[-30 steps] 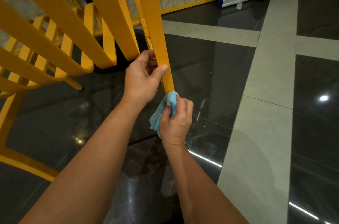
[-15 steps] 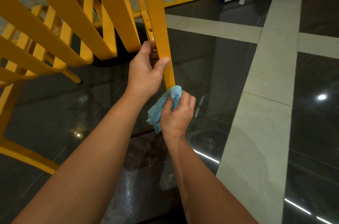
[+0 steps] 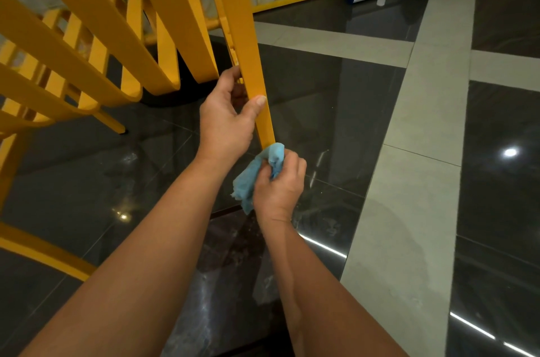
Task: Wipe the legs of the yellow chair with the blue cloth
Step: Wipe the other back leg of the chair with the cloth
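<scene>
the left hand [image 3: 225, 120] is holding the yellow chair leg [image 3: 248, 58]. the right hand [image 3: 279, 181] is squeezing the blue cloth [image 3: 248, 181] against the leg's end.

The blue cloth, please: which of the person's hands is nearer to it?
Right. The right hand has the blue cloth bunched in its grip at the chair leg's lower end; the left hand grips that leg just above, off the cloth.
</scene>
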